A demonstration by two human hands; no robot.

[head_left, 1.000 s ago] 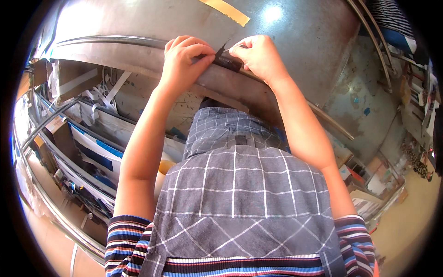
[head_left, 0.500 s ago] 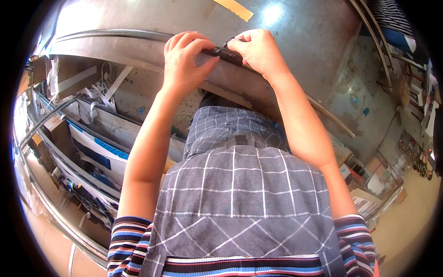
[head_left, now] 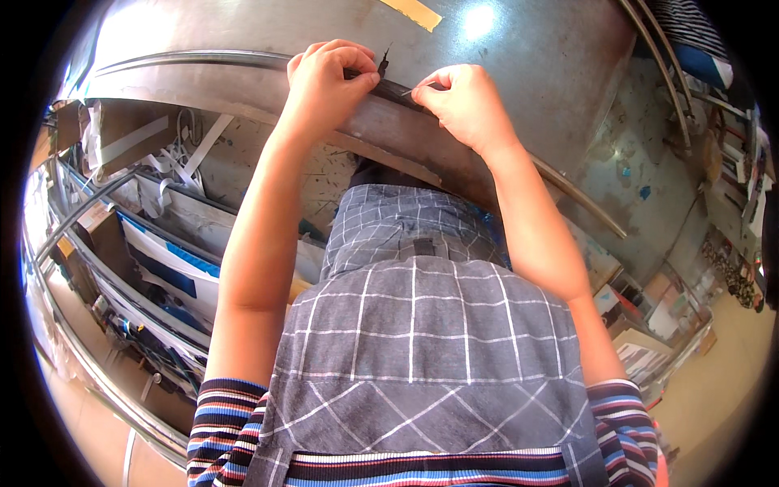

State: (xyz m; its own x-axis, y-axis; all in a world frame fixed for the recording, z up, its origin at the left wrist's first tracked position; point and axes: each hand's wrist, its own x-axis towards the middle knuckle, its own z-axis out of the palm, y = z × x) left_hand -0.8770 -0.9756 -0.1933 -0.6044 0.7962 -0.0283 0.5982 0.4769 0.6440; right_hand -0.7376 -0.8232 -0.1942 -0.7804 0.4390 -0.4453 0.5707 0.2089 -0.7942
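At the near edge of the metal-topped table (head_left: 535, 73), both hands work close together. My left hand (head_left: 324, 85) is closed, its thumb and forefinger pinched together beside a ragged black shred (head_left: 384, 65) that sticks up. What lies inside that pinch is mostly hidden. A little to the right, my right hand (head_left: 471, 105) pinches a small, thin, pale sliver (head_left: 407, 92), too small to name. Between the hands, dark material (head_left: 393, 88) lies along the table edge. A long dark strip (head_left: 195, 57) runs along this edge and passes behind my left hand.
A yellow tape strip (head_left: 415, 13) lies on the tabletop. Right of my forearm, a brownish rod (head_left: 580, 195) slants outward. A metal-framed rack (head_left: 89, 203) with boxes and sheets stands at left. Another person's striped sleeve (head_left: 690, 24) shows at far right, near curved rods (head_left: 669, 77).
My left thumb and fingers, apart before, are now pinched together. My right hand has moved slightly down and away from the left. The black shred now stands up between them.
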